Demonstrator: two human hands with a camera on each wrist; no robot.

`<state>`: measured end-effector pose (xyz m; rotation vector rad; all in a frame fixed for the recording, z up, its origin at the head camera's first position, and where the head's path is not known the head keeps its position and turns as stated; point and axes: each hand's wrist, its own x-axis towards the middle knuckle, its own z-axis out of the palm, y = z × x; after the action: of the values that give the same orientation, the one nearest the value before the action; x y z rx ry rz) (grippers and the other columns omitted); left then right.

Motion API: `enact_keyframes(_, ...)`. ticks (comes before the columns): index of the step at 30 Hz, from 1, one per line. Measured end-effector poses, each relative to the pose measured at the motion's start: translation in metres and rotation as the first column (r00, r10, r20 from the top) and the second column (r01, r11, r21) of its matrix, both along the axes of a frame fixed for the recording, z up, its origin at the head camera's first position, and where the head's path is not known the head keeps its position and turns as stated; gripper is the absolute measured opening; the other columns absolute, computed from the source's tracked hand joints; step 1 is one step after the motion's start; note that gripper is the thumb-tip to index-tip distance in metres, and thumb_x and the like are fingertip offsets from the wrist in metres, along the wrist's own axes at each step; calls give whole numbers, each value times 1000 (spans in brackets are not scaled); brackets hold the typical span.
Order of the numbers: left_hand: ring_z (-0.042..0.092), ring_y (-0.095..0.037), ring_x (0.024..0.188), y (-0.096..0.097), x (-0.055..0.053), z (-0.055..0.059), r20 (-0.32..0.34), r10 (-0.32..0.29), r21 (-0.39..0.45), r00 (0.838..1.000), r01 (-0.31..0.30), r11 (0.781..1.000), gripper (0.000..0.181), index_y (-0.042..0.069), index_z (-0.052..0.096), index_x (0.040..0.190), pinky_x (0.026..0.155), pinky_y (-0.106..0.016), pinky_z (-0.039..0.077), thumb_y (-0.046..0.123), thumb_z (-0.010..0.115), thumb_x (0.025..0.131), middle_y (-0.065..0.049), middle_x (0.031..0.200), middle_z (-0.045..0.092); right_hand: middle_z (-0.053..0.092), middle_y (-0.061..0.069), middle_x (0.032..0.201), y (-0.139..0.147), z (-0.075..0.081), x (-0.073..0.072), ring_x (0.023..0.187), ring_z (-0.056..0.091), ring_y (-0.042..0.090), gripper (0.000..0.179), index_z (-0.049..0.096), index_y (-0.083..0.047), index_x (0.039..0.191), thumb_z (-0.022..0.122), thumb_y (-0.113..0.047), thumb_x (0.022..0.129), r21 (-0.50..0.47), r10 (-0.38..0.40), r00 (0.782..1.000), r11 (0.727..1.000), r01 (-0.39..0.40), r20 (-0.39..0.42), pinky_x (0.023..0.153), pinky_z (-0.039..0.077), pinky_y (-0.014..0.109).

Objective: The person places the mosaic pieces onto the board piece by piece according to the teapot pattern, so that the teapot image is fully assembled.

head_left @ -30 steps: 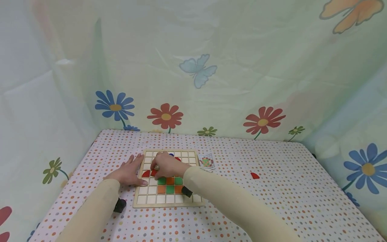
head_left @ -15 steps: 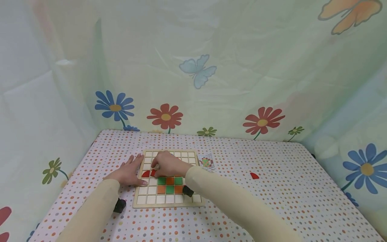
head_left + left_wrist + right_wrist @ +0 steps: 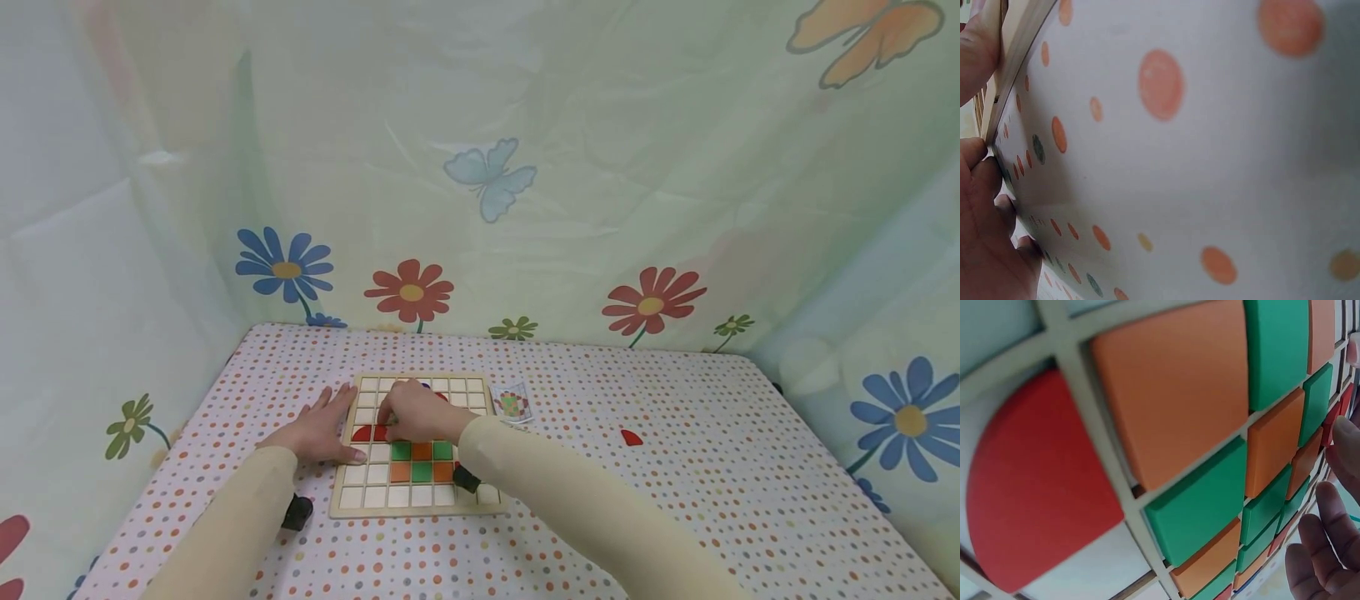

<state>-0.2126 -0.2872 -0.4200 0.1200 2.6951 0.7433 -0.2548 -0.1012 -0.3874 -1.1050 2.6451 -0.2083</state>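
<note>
A wooden grid board (image 3: 420, 512) lies on the table with square orange tiles (image 3: 401, 472) and green tiles (image 3: 422, 472) in its middle cells. My left hand (image 3: 318, 427) rests at the board's left edge, its thumb over the rim and its fingers stretched out along the side. Over the board, my right hand (image 3: 422, 412) bends its fingers down and pinches a red tile (image 3: 380, 432) lying in a cell. Beside that tile is a red quarter-round tile (image 3: 362, 433). In the right wrist view another red quarter-round tile (image 3: 1041, 481) fills part of a cell. My right hand hides several back cells.
A small printed pattern card (image 3: 512, 403) lies just right of the board. Farther right, a loose red quarter-round piece (image 3: 632, 437) sits on the dotted tablecloth (image 3: 570, 517). A flowered curtain (image 3: 525, 250) stands behind the table.
The red tile under my right fingertips, tilted a second ago, now lies flatter in its cell next to the other red one. My left hand stays put.
</note>
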Motion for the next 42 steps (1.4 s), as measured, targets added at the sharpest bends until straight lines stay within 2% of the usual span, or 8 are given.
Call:
enact_keyframes(5, 0, -49, 157, 1, 0, 3, 4, 10, 8, 1000, -10, 1000, 114, -2, 16, 162, 127, -67, 9, 31, 88, 80, -26, 170, 10, 71, -3, 101, -1, -1, -2, 99, 58, 12, 14, 81, -15, 104, 78, -22, 92, 7, -1, 999, 1000, 1, -44, 90, 54, 24)
enact_keyframes(15, 0, -50, 157, 2, 2, 5, 11, 7, 6, 1000, -7, 1000, 114, -3, 15, 162, 126, -67, 8, 29, 88, 80, -26, 170, 9, 74, -6, 98, -3, -5, -4, 101, 61, 13, 11, 81, -16, 100, 77, -22, 93, 29, 8, 997, 1000, -6, -76, 99, 52, 29)
enact_keyframes(21, 0, -50, 157, 3, 3, 5, 17, 15, -1, 1000, -15, 1000, 115, -2, 15, 162, 126, -67, 9, 31, 88, 80, -26, 170, 9, 75, -4, 101, 0, -2, -4, 101, 61, 13, 12, 82, -14, 102, 73, -16, 95, -24, -2, 1000, 1000, 2, -24, 95, 54, 25)
enact_keyframes(24, 0, -50, 157, 2, 2, 4, 17, 17, -9, 1000, -16, 1000, 115, -2, 15, 162, 126, -68, 9, 32, 88, 80, -26, 170, 9, 75, -1, 104, 9, 4, -6, 104, 62, 16, 14, 81, -12, 105, 70, -14, 97, -72, -18, 1000, 997, 18, -5, 101, 53, 28)
enact_keyframes(29, 1, -51, 156, 1, 2, 6, 2, -8, -11, 1000, 8, 1000, 115, -5, 14, 161, 126, -68, 9, 33, 87, 80, -28, 169, 9, 74, 7, 110, 42, 20, -12, 114, 62, 25, 16, 80, -6, 109, 69, -11, 98, -171, -110, 992, 978, 119, 62, 103, 53, 37)
enact_keyframes(33, 2, -52, 156, 0, 4, 9, -14, -19, -15, 1000, 19, 1000, 116, -6, 14, 161, 126, -68, 10, 34, 87, 80, -30, 168, 10, 72, 10, 119, 78, 29, -17, 123, 61, 31, 17, 78, -5, 111, 70, -9, 97, -224, -209, 973, 948, 225, 94, 107, 53, 44)
enact_keyframes(38, 1, -52, 156, 0, 4, 9, -16, -16, 9, 1000, 16, 1000, 115, -7, 15, 160, 126, -68, 9, 31, 88, 80, -30, 168, 10, 70, 13, 124, 134, 33, -21, 129, 59, 34, 20, 75, -4, 115, 69, -10, 97, -256, -303, 949, 913, 317, 92, 108, 51, 50)
enact_keyframes(42, 1, -52, 156, -1, 4, 6, -13, -19, 17, 1000, 19, 1000, 115, -7, 15, 160, 126, -68, 9, 33, 88, 80, -30, 168, 10, 69, 15, 125, 184, 30, -21, 128, 58, 39, 21, 74, -3, 116, 68, -11, 98, -261, -382, 921, 883, 390, 80, 105, 51, 55)
